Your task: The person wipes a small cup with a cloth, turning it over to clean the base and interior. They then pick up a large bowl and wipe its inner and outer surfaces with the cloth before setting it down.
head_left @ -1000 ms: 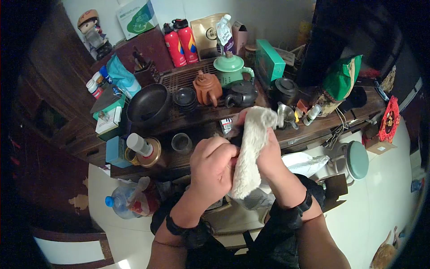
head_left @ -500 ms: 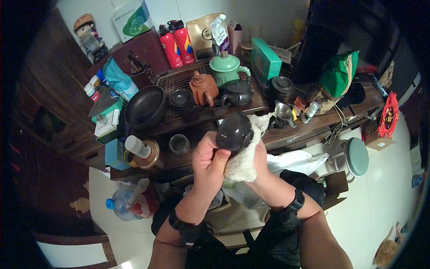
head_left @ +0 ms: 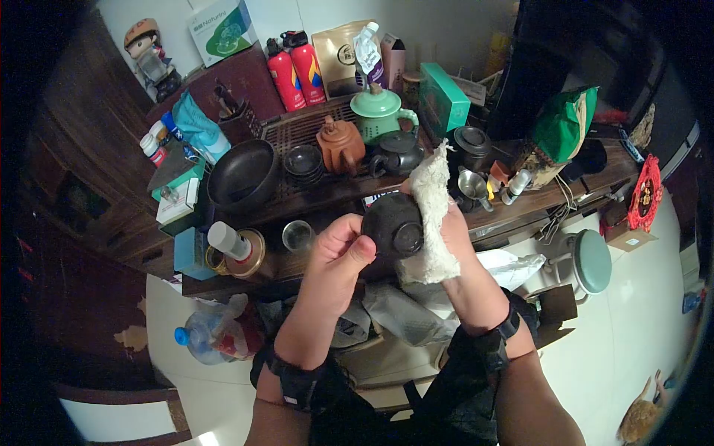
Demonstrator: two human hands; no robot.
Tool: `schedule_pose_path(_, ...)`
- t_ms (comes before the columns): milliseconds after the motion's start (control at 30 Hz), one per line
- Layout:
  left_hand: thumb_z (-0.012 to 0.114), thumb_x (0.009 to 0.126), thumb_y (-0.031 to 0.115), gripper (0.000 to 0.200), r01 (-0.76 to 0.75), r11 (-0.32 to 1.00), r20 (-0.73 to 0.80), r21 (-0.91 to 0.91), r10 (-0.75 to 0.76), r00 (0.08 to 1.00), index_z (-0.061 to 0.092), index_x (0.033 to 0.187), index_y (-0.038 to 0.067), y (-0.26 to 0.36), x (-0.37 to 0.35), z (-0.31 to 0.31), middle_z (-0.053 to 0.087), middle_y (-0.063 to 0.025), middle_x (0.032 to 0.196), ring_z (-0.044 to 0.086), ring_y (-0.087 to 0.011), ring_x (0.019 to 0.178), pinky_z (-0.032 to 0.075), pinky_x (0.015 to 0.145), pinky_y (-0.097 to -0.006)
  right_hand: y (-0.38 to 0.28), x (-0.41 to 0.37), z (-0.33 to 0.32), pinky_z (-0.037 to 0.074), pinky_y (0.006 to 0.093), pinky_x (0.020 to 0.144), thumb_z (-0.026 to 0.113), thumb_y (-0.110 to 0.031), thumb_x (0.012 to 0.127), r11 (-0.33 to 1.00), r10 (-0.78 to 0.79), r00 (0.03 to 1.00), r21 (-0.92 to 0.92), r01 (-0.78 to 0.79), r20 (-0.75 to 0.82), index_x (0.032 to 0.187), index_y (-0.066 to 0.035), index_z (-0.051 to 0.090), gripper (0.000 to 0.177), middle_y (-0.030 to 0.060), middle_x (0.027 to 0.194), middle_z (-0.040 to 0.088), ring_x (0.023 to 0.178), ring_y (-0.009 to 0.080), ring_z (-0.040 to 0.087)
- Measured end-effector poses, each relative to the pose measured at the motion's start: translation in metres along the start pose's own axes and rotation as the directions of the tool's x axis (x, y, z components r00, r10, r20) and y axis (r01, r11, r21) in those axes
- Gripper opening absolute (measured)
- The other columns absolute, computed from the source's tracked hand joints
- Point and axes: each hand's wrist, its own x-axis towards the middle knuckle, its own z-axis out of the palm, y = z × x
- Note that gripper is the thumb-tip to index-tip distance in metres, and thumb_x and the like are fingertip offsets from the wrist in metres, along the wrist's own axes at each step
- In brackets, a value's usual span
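Observation:
A small black bowl (head_left: 388,221) is tilted in front of me, its round foot facing up toward the camera. My left hand (head_left: 338,256) grips its left edge, thumb toward me and fingers behind. On the other side, my right hand (head_left: 455,236) is closed on a white cloth (head_left: 431,215), which touches the bowl's right side; most of the right fingers are hidden behind the cloth. Just beyond on the slatted tea tray (head_left: 277,134) stand a black teapot (head_left: 398,152), a brown clay teapot (head_left: 340,144) and stacked dark bowls (head_left: 303,161).
A large dark round pan-like bowl (head_left: 243,175) lies on the left of the cabinet. A green lidded mug (head_left: 376,111) and red bottles (head_left: 297,67) stand behind. A glass (head_left: 297,236) sits on the lower ledge, and a metal pitcher (head_left: 471,184) is to the right.
The bowl has turned so its foot ring shows more fully. The cloth has shifted to the bowl's right side and spread upright, with my right hand slightly farther right.

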Motion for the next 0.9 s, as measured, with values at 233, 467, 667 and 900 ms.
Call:
schedule_pose_path(233,0.061,0.086,0.021,0.017,-0.177,0.977,-0.228,-0.118,0.147,0.963,0.057,0.092,0.005,-0.021,0.005,0.015,0.061,-0.0008,0.097,0.055,-0.0099,0.086,0.043,0.081,-0.0261,0.020,-0.014,0.027,0.051,0.0312,0.073,0.053,-0.016,0.087,0.966,0.070,0.979,0.259,-0.019,-0.191,0.113,-0.006,0.049,0.028,0.0088,0.101,0.058,0.088,0.0196,0.060)
schedule_pose_path(467,0.063,0.082,0.006,0.006,-0.233,0.882,-0.306,0.410,0.373,0.876,0.059,0.085,0.003,-0.014,0.008,0.010,0.062,-0.0018,0.090,0.055,-0.0106,0.080,0.046,0.073,-0.0259,0.024,-0.023,0.043,0.044,0.0306,0.088,0.051,-0.026,0.090,0.988,-0.105,0.994,0.115,0.101,0.027,0.131,-0.009,0.034,0.047,0.0065,0.114,0.051,0.101,0.0160,0.052)
schedule_pose_path(667,0.060,0.065,-0.009,0.015,-0.352,0.271,0.108,0.896,0.636,0.764,0.057,0.074,0.002,-0.011,0.008,0.012,0.060,-0.0093,0.075,0.056,-0.0264,0.073,0.044,0.067,-0.0342,0.026,-0.021,0.027,0.044,0.0238,0.078,0.051,-0.015,0.090,0.979,-0.068,0.993,-0.198,0.048,-0.098,0.122,-0.005,0.041,0.035,0.0030,0.101,0.054,0.090,0.0092,0.052)
schedule_pose_path(900,0.066,0.070,0.000,0.012,-0.396,0.507,0.075,0.766,0.541,0.837,0.055,0.073,0.003,-0.010,0.006,0.014,0.060,-0.0085,0.080,0.054,-0.0224,0.075,0.043,0.069,-0.0327,0.008,-0.017,0.017,0.050,0.0265,0.061,0.044,-0.024,0.093,0.947,0.119,0.993,0.304,-0.106,-0.024,0.105,-0.007,0.052,0.022,0.0026,0.084,0.058,0.073,0.0130,0.059)
